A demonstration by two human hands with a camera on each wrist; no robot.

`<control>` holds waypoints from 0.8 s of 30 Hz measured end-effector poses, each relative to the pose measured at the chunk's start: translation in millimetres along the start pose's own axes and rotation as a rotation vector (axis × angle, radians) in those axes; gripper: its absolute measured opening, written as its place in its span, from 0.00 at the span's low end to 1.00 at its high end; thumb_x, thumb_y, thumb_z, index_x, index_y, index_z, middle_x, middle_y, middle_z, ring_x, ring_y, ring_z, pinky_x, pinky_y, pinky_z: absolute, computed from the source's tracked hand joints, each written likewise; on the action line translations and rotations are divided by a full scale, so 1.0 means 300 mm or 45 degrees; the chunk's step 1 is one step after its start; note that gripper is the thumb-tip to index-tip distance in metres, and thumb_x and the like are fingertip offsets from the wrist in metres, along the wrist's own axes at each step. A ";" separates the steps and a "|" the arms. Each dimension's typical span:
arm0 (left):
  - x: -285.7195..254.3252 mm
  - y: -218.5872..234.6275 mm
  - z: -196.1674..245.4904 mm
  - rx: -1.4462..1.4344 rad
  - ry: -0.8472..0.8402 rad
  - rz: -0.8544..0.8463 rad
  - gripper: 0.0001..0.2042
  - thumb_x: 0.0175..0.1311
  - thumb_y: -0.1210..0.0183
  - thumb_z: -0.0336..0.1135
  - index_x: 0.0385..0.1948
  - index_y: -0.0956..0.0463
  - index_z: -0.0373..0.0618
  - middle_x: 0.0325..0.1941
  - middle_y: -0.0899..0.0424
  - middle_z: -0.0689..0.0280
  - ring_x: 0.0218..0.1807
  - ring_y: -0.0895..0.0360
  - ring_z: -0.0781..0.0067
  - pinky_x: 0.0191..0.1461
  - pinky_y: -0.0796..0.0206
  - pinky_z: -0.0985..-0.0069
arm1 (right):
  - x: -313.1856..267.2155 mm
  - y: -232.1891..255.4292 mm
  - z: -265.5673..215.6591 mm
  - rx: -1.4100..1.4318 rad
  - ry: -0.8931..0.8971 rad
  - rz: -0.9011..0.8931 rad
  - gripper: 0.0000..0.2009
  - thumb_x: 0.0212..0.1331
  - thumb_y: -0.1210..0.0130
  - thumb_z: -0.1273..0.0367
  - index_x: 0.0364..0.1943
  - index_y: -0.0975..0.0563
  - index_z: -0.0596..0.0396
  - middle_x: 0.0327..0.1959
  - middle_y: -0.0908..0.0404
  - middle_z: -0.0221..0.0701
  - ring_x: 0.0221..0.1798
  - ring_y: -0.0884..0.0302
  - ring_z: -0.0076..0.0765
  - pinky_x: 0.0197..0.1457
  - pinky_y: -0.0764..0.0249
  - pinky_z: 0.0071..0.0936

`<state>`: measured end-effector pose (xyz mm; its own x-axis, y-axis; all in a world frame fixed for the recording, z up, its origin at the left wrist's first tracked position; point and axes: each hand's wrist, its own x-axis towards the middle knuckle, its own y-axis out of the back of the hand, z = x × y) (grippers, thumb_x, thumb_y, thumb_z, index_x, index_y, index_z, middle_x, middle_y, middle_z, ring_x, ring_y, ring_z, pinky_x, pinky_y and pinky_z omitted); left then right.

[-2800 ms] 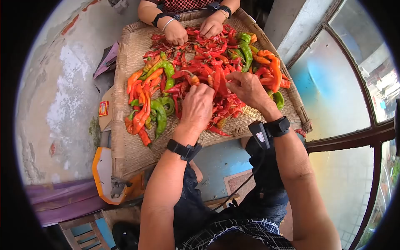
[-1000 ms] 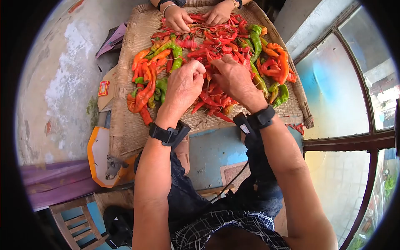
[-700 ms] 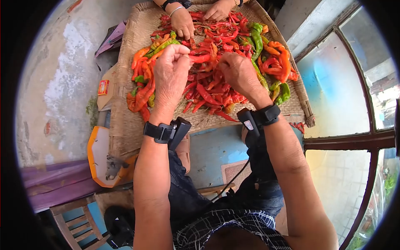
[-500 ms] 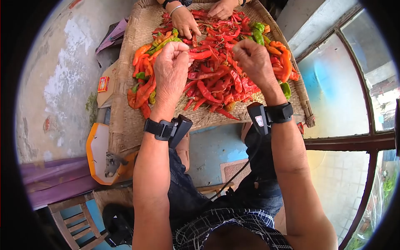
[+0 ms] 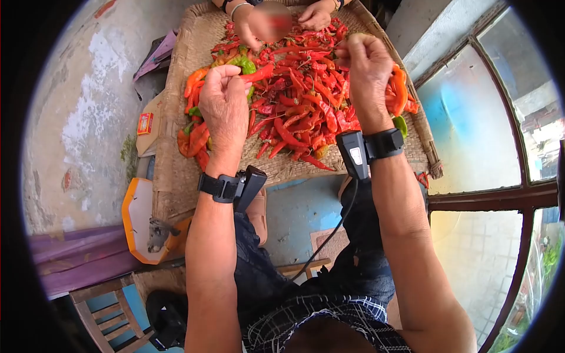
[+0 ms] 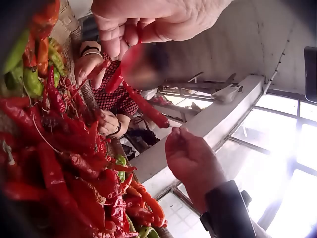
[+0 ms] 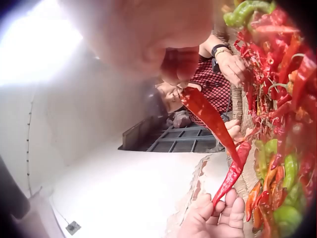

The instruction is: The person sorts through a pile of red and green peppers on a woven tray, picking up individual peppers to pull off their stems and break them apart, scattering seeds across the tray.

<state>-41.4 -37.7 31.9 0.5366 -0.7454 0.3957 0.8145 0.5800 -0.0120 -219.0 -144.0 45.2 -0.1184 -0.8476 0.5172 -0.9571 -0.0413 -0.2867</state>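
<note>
Both hands are raised over a woven tray (image 5: pixel 176 200) heaped with red chili peppers (image 5: pixel 294 123). My left hand (image 5: pixel 223 115) pinches one red chili pepper (image 7: pixel 230 173) between thumb and fingers, its body pointing right in the head view. My right hand (image 5: pixel 371 73) is up at the pile's right side. In the right wrist view, a second, long red chili pepper (image 7: pixel 208 116) hangs by its stem end from the right fingertips, its lower end overlapping the left hand's chili. The left wrist view shows this chili reaching to the right fingertips.
Across the tray, another person's hands (image 5: pixel 318 15) are at the peppers. Orange peppers (image 5: pixel 197 138) and green peppers (image 5: pixel 244 62) lie at the left side, with more orange ones (image 5: pixel 400 91) at the right. A window (image 5: pixel 477 123) stands at right, a plastered wall (image 5: pixel 82 129) at left.
My right hand has moved from over the pile's middle up and to the right. The left hand, which took hold of a red chili, has drawn back leftward with it.
</note>
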 end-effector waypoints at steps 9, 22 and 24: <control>-0.002 -0.004 0.022 -0.161 0.226 -0.419 0.08 0.64 0.52 0.30 0.41 0.30 0.38 0.35 0.23 0.63 0.35 0.21 0.75 0.41 0.28 0.77 | -0.174 -0.048 -0.038 -0.819 0.282 -1.035 0.12 0.49 0.40 0.71 0.39 0.23 0.58 0.32 0.23 0.45 0.37 0.24 0.49 0.42 0.27 0.39; 0.086 0.037 -0.240 1.159 -0.311 -0.225 0.10 0.55 0.41 0.31 0.38 0.26 0.41 0.31 0.19 0.55 0.33 0.20 0.57 0.40 0.29 0.65 | -0.021 0.004 0.083 -0.770 -0.282 -0.617 0.13 0.56 0.42 0.63 0.34 0.22 0.62 0.21 0.21 0.38 0.25 0.22 0.34 0.30 0.28 0.33; 0.057 -0.001 -0.245 1.378 -0.456 -0.227 0.11 0.54 0.40 0.31 0.39 0.26 0.40 0.33 0.18 0.53 0.35 0.20 0.52 0.42 0.29 0.62 | -0.033 0.003 0.080 -1.129 0.032 -0.440 0.17 0.55 0.42 0.64 0.42 0.25 0.64 0.28 0.20 0.45 0.31 0.20 0.48 0.34 0.26 0.39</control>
<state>-16.3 -74.7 -29.0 0.1987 -0.8096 0.5523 0.1640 0.5831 0.7957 -212.3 -148.4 20.3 0.2130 -0.8516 0.4790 -0.7909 0.1375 0.5963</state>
